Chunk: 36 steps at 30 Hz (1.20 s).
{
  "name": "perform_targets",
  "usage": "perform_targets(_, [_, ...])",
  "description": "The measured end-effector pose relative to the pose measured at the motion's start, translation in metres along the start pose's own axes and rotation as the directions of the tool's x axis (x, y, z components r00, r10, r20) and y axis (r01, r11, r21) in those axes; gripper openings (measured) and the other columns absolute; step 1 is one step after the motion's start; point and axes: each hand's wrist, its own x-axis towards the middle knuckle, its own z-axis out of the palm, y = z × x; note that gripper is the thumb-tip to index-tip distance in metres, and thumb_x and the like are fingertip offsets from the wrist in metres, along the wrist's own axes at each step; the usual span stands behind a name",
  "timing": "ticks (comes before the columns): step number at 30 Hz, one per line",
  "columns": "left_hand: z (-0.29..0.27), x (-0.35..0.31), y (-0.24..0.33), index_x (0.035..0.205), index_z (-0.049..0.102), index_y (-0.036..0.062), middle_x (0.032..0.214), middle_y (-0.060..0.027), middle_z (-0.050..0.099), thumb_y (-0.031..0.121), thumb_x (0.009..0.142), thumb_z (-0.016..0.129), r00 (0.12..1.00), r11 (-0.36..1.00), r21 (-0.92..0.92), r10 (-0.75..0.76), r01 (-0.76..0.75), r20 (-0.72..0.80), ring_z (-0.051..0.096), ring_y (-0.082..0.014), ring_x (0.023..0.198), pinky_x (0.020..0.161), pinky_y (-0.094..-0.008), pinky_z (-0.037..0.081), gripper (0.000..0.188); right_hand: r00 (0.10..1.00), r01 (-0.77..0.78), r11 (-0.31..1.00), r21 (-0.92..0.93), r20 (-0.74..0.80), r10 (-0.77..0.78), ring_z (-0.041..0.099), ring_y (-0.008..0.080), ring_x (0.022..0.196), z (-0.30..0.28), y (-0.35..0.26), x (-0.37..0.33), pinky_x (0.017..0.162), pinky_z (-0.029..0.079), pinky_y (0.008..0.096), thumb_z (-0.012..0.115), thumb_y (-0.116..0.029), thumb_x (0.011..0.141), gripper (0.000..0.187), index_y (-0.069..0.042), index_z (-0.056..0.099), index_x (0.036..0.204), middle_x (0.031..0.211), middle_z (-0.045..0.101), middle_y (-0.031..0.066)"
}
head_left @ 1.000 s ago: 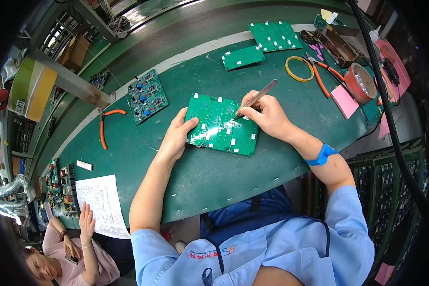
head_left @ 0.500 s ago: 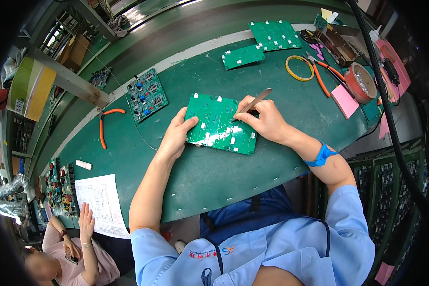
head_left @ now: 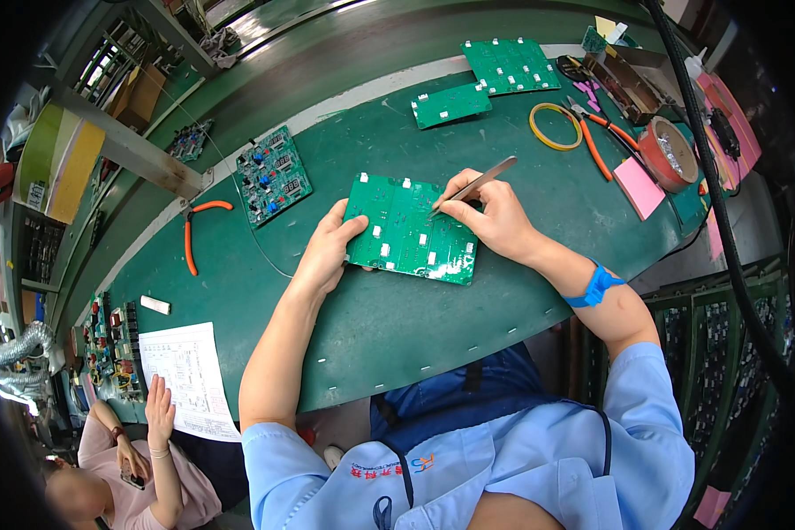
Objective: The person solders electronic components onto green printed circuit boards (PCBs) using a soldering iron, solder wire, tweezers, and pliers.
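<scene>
A green circuit board (head_left: 397, 231) with small white connectors is held above the bench in front of me. My left hand (head_left: 329, 246) grips its left edge, thumb on the upper face and the other fingers underneath, mostly hidden. Between the thumb and fingers of my right hand (head_left: 490, 215) are metal tweezers (head_left: 495, 172), slanting up to the right. Their tips point down at the middle of the board's upper half; whether they touch it or hold a part is too small to tell.
Orange-handled pliers (head_left: 595, 150), a yellow tape ring (head_left: 554, 126) and pink notes (head_left: 639, 187) lie to the right. More green boards (head_left: 511, 67) lie at the back; a populated board (head_left: 274, 177) and orange cutters (head_left: 192, 237) are left. A seated person (head_left: 150, 477) is near a paper drawing (head_left: 185, 375).
My right hand has turned slightly, and the tweezers' upper end has swung right and upward, leaning more. The board and my left hand stay almost still.
</scene>
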Motion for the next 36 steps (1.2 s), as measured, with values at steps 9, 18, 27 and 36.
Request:
perform_targets(9, [-0.002,0.001,-0.001,0.107,0.038,0.0017,0.079,-0.0030,0.053,0.013,0.078,0.043,1.000,1.000,0.001,-0.015,0.015,-0.002,0.052,-0.0076,0.058,0.042,-0.0209,0.040,0.032,0.997,0.044,0.996,-0.074,0.073,-0.039,0.054,0.0131,0.064,-0.004,0.000,0.001,0.059,0.043,0.0249,0.053,-0.011,0.074,0.014,0.002,0.048,0.077,0.071,0.055,0.0087])
perform_targets(18, [-0.003,-0.001,0.002,0.107,0.037,0.0003,0.096,-0.0067,0.050,0.010,0.079,0.044,0.993,0.994,-0.031,0.106,-0.105,0.048,0.048,-0.0101,0.086,0.076,-0.0226,0.037,0.030,0.988,0.000,0.973,0.229,-0.148,0.035,0.054,0.0106,0.062,-0.042,-0.013,0.007,0.051,0.042,0.0195,0.047,-0.012,0.080,0.013,-0.003,0.039,0.084,0.074,0.053,0.0074])
perform_targets(27, [-0.015,-0.001,0.005,0.115,0.032,0.0042,0.107,-0.0046,0.044,0.013,0.080,0.046,0.942,0.924,-0.180,0.330,-0.336,-0.065,0.041,-0.0110,0.098,0.082,-0.0245,0.034,0.039,0.985,-0.170,0.899,-0.404,-0.097,0.143,0.043,0.0064,0.050,-0.078,0.012,-0.001,0.045,0.035,0.0234,0.056,-0.001,0.068,0.014,0.001,0.048,0.079,0.060,0.043,0.0038])
perform_targets(36, [-0.018,-0.001,0.008,0.116,0.031,0.0067,0.106,-0.0040,0.045,0.011,0.080,0.044,0.949,0.898,-0.312,0.312,-0.311,-0.048,0.046,-0.0130,0.096,0.081,-0.0274,0.039,0.039,0.993,-0.102,0.738,-0.667,-0.022,0.118,0.048,0.0198,0.055,-0.074,0.004,-0.005,0.053,0.038,0.0298,0.060,-0.002,0.062,0.018,0.001,0.056,0.080,0.061,0.050,0.0098])
